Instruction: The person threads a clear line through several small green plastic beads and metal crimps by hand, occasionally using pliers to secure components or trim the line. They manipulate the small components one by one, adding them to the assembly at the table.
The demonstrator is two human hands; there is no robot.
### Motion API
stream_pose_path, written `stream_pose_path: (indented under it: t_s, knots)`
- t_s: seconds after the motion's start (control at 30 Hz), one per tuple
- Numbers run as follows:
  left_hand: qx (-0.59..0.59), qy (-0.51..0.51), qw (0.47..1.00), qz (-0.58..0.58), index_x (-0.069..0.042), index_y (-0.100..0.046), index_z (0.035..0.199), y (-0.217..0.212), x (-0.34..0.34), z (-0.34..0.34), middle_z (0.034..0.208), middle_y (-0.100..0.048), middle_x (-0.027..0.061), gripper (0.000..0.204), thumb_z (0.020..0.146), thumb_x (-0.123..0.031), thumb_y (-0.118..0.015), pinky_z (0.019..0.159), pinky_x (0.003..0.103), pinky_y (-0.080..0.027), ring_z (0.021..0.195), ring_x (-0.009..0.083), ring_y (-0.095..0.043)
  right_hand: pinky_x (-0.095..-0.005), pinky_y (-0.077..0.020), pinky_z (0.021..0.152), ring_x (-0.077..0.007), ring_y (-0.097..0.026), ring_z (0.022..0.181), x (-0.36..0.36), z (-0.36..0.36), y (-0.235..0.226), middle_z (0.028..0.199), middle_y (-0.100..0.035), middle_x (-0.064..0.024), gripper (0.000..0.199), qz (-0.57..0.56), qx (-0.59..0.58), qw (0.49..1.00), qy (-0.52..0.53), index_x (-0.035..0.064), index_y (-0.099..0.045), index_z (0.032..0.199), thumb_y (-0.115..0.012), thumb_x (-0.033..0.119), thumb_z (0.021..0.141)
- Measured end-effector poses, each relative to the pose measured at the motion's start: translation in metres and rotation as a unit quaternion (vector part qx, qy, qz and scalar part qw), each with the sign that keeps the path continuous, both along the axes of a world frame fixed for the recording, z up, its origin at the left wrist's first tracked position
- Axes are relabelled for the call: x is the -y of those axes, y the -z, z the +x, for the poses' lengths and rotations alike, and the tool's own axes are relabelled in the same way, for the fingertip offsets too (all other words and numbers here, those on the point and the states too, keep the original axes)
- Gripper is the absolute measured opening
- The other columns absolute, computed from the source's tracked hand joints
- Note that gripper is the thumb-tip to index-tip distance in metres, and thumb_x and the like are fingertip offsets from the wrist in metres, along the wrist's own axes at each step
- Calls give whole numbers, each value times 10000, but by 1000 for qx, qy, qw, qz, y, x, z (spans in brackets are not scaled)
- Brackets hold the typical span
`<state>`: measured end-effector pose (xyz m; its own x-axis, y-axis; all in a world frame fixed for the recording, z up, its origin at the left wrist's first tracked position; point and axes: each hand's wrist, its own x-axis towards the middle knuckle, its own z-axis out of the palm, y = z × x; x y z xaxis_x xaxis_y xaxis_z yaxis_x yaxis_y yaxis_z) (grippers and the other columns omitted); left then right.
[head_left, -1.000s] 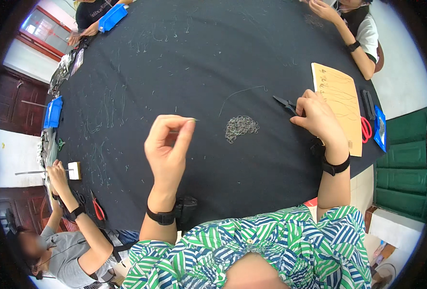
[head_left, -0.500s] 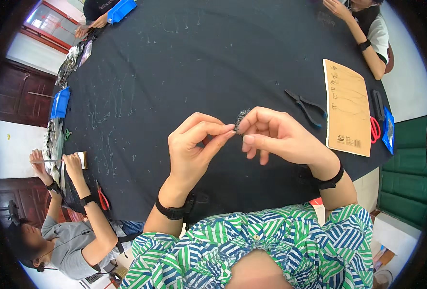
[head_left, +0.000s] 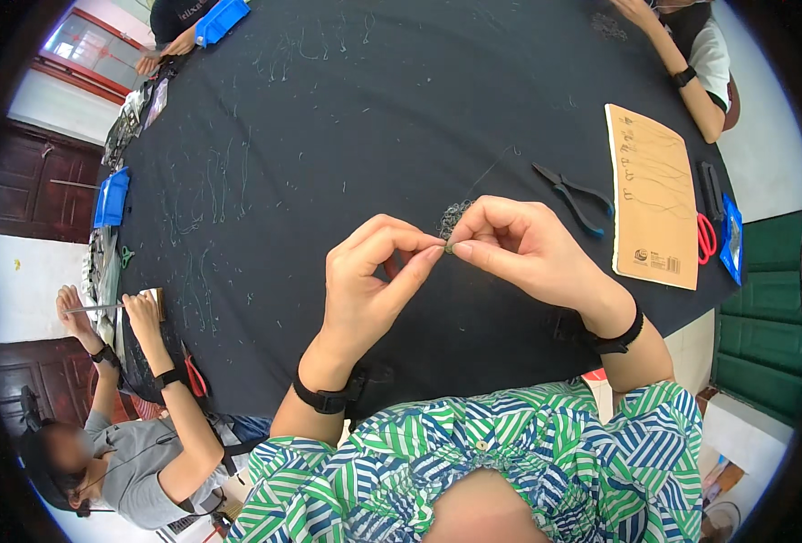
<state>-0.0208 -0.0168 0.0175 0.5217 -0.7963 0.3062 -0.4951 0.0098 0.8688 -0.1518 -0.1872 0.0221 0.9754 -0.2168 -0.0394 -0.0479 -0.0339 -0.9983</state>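
My left hand [head_left: 361, 282] and my right hand [head_left: 539, 252] meet over the near middle of the black cloth, thumbs and forefingers pinched. A tiny greenish piece [head_left: 449, 249] shows between the fingertips, too small to name. Just beyond them lies a small heap of dark, curled wire-like bits [head_left: 453, 215], partly hidden by my right hand. From near the heap a thin thread [head_left: 496, 167] runs up to the right. Dark pliers with blue-tipped handles [head_left: 575, 199] lie to the right of my right hand, jaws toward the far left.
A tan notebook [head_left: 659, 244] bears several thin lines with small dark loops. Past it lie red-handled scissors [head_left: 706, 240] and a blue packet [head_left: 731, 240]. Fine threads [head_left: 206, 190] are strewn at left. Other people work around the black-covered table [head_left: 374, 136].
My right thumb and forefinger have closed to a pinch against my left fingertips. The heap beyond shows more fully now.
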Motion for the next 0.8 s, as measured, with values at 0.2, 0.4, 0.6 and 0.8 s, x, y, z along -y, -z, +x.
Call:
stream_pose_path:
  t_s: [0.2,0.4,0.6,0.8]
  knots:
    - [-32,-1,999,20,-26,-702,837,2,-1,-2,790,-656,20,46,843,-61,-732,506,217,-402,639,74,-581,-250,-359,539,-53,-424,590,1,0,1,634,-476,22,90,-51,16,999,1,2,-640,887,-670,86,880]
    - [-71,-5,997,16,-28,-686,819,6,-1,-1,772,-637,7,65,855,-72,-717,524,211,-390,622,55,-538,-299,-397,550,-146,-501,592,15,-2,-11,700,-539,-62,95,-244,72,967,-29,18,-658,891,-701,90,847]
    - [-136,-28,990,-15,-38,-668,843,10,-3,3,775,-622,-20,76,888,-92,-697,555,199,-399,657,35,-532,-217,-408,488,-54,-519,550,45,4,-60,713,-626,-14,120,-199,-87,973,-77,-2,-666,892,-662,116,915]
    - [-219,5,976,8,-59,-611,955,0,4,3,868,-584,-23,57,968,-114,-615,699,202,-430,765,48,-519,-222,-458,510,-65,-577,544,78,22,-66,717,-661,-15,202,-227,-30,973,-25,31,-668,954,-623,228,950]
